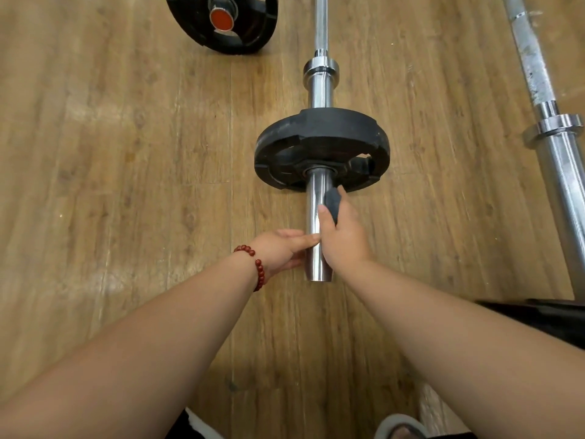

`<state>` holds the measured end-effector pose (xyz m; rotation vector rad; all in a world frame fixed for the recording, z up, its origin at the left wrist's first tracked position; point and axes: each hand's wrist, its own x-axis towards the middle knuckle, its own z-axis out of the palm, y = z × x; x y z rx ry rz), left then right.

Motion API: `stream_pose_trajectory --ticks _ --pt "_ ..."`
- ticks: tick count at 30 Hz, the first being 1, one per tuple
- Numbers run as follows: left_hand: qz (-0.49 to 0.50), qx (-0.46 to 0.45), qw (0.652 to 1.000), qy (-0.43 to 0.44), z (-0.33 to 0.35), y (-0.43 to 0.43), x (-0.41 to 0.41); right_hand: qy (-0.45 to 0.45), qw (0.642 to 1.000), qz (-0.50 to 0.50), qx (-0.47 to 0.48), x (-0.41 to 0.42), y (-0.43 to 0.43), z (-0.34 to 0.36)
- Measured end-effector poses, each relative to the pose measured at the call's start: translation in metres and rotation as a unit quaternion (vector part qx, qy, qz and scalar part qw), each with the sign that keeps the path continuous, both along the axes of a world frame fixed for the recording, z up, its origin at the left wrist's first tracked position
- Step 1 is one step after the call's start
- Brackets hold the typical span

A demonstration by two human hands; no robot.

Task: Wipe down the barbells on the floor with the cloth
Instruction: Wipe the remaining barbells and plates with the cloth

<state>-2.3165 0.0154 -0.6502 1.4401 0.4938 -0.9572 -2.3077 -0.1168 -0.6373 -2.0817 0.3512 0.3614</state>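
At barbell sleeve [315, 198], right hand [343, 236] curls round cloth [332, 202], left hand [278, 248] grips the end; black plate [319, 137] blocks just ahead, second barbell [566, 166] alongside right.

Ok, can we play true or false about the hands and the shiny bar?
1. The right hand presses a dark cloth on the barbell. True.
2. The red bead bracelet is on the right wrist. False: it is on the left wrist, by the left hand, which grips the bar's end.
3. A black plate sits on that barbell. True.
4. Only one barbell lies on the floor. False: a second barbell lies to the right.
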Motion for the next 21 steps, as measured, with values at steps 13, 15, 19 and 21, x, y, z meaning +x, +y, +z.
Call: stream_pose_trajectory --ticks 13,15,19,21 --pt "-0.308 0.358 0.765 -0.438 0.165 0.066 -0.035 -0.107 0.928 0.293 -0.202 -0.028 0.01 0.146" --pt "-0.323 0.363 0.75 -0.449 0.212 0.082 -0.041 -0.14 0.914 0.32 -0.208 -0.031 0.022 0.192" --pt "-0.339 0.38 0.728 -0.46 0.314 0.104 -0.046 -0.177 0.89 0.366 -0.207 -0.032 0.046 0.298" --pt "-0.333 0.379 0.726 -0.468 0.365 0.112 -0.048 -0.188 0.881 0.386 -0.201 -0.031 0.057 0.35"
